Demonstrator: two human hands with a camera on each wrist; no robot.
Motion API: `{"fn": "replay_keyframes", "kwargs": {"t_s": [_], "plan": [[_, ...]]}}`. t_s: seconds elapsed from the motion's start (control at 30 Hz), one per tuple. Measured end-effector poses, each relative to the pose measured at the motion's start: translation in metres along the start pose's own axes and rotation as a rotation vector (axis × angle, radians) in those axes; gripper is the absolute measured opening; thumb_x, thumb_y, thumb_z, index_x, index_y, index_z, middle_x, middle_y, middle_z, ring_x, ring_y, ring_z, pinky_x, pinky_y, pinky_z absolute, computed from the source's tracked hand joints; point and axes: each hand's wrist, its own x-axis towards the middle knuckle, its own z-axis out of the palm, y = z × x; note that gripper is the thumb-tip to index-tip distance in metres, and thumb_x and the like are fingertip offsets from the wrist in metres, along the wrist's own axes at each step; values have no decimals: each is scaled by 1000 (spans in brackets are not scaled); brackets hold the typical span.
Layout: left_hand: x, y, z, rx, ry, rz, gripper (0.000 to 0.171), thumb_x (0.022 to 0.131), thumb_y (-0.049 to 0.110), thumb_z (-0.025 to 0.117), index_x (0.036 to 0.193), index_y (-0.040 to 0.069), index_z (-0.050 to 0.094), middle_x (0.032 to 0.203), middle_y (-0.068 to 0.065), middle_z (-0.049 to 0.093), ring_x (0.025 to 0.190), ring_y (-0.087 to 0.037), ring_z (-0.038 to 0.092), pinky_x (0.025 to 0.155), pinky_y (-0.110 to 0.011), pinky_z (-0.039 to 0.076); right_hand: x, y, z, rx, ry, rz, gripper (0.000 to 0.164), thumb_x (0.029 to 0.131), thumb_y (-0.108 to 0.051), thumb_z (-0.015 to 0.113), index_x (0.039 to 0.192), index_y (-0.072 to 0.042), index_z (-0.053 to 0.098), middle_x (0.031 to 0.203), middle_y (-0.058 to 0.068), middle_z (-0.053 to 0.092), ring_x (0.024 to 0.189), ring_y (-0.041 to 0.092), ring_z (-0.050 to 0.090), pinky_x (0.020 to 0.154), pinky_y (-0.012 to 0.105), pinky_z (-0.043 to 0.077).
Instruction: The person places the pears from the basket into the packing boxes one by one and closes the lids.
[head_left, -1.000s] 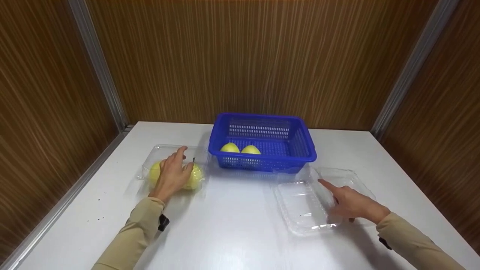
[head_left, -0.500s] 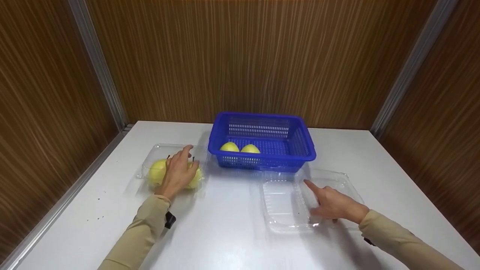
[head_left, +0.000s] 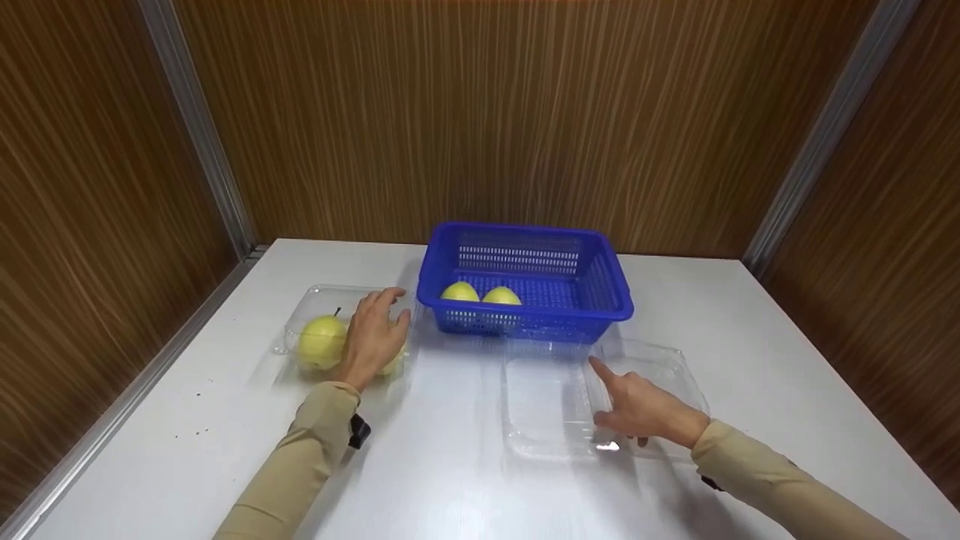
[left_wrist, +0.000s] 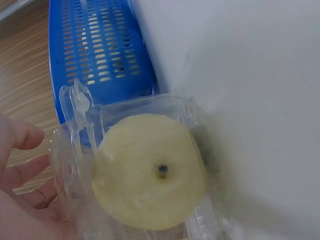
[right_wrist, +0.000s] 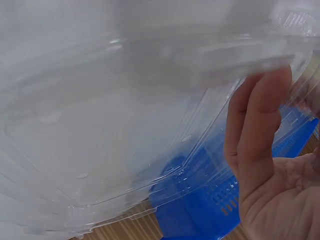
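Observation:
In the head view, my left hand [head_left: 373, 337] lies over the right part of a clear plastic clamshell box [head_left: 311, 296], fingers relaxed. Under its plastic lie two yellow pears; the left pear [head_left: 321, 341] shows its stem, and the hand mostly hides the other. The left wrist view shows a pear [left_wrist: 150, 170] through the plastic beside my fingers. My right hand [head_left: 645, 405] holds another clamshell box [head_left: 544, 401] by the ridge between its two spread halves. No pear shows inside. The right wrist view has bent fingers [right_wrist: 257, 115] against its rim.
A blue slotted basket [head_left: 525, 311] stands at the back of the white table [head_left: 450, 480], with two yellow pears [head_left: 460, 292] in its left front part. Brown wood-grain panels [head_left: 487, 112] enclose the back and sides. Small dark specks [head_left: 199, 432] lie at left.
My right hand and the spread clamshell box have shifted left, toward the basket's front. My left hand has slid right across the filled box, uncovering its left pear; that box stays put.

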Motion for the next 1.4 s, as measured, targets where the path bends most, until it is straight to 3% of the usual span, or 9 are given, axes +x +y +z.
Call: {"fn": "replay_keyframes", "kwargs": {"t_s": [0.4, 0.73, 0.97, 1.07, 1.2, 1.4], "plan": [[8, 12, 19, -10, 149, 76, 14, 92, 11, 63, 99, 5, 73, 100, -10, 71, 101, -28, 63, 91, -41, 50, 9, -20, 10, 23, 31, 58, 92, 81, -14, 66, 156, 0, 13, 55, 4, 55, 36, 11, 52, 36, 31, 48], [24, 40, 32, 64, 71, 122, 14, 92, 15, 62, 95, 7, 74, 90, -7, 69, 87, -23, 62, 79, -39, 51, 12, -31, 12, 4, 35, 47, 91, 81, -14, 65, 155, 0, 15, 59, 5, 54, 35, 11, 52, 36, 28, 45], [44, 63, 41, 185, -65, 204, 13, 90, 15, 64, 96, 7, 74, 91, -8, 70, 86, -24, 65, 78, -40, 52, 13, -35, 13, 19, 30, 71, 92, 81, -14, 67, 156, -2, 15, 70, 11, 57, 39, 14, 53, 36, 30, 46], [56, 72, 47, 230, -144, 207, 15, 90, 14, 64, 99, 7, 74, 96, -9, 71, 91, -25, 66, 80, -42, 53, 13, -35, 13, 21, 37, 66, 92, 81, -13, 67, 156, -2, 15, 68, 10, 56, 38, 13, 52, 35, 30, 46], [70, 81, 55, 225, -286, 147, 23, 91, 16, 63, 111, 8, 71, 110, -9, 71, 103, -26, 66, 88, -43, 53, 13, -36, 14, 22, 38, 55, 92, 81, -13, 67, 156, -1, 15, 63, 8, 56, 37, 12, 52, 35, 30, 46], [83, 95, 68, 172, -492, 32, 40, 93, 25, 64, 128, 6, 62, 130, -12, 63, 120, -30, 59, 101, -45, 48, 15, -37, 16, 24, 39, 64, 92, 81, -14, 69, 156, -2, 16, 71, 11, 57, 39, 13, 54, 36, 31, 47]]}}
